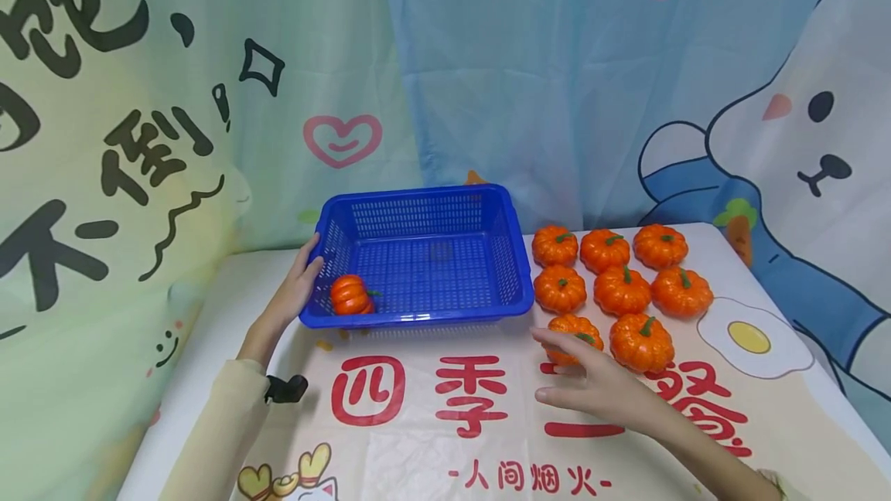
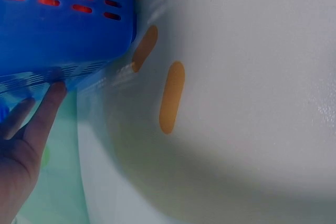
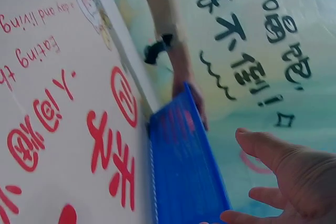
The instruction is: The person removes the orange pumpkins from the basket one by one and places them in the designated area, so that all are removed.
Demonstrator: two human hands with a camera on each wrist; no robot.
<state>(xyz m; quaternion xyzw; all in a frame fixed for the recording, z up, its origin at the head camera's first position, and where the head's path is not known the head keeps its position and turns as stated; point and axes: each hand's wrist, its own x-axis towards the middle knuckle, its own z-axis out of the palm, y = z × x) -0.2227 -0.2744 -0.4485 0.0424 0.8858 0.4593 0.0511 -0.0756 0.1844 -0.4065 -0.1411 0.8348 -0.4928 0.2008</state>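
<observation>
A blue plastic basket (image 1: 425, 319) with slotted walls sits on the table. Inside it, at the near left corner, lies one small orange pumpkin (image 1: 350, 295) with a green stem. My left hand (image 1: 299, 284) rests against the basket's left side, its fingers extended; in the left wrist view the fingertips touch the blue wall. To the right of the basket my right hand (image 1: 592, 385) is held with fingers spread and nothing in them. It is nearest to a pumpkin (image 1: 575, 331) at the front of the group, partly covering it in the head view.
Several more orange pumpkins (image 1: 623, 290) stand in rows right of the basket. The white table (image 1: 244, 284) bears a printed cloth with red characters. A patterned curtain (image 1: 487, 99) hangs behind. A black strap (image 1: 285, 389) is around the left wrist.
</observation>
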